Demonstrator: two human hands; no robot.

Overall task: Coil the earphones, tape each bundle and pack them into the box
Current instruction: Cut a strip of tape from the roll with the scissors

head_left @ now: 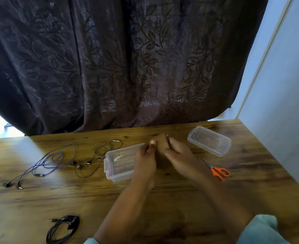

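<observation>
Black earphones (62,229) nearest; box (117,164) beside left hand (145,157), near right hand (178,153).

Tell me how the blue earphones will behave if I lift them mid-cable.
Probably floppy: the blue earphones lie in loose loops and would sag. Likely light, given the thin cable. Their earbuds trail apart, so may swing.

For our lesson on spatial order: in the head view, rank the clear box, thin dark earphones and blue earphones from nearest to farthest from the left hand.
From the left hand:
1. Clear box, right beside it, on its left.
2. Thin dark earphones, further left, past the box.
3. Blue earphones, far left.
</observation>
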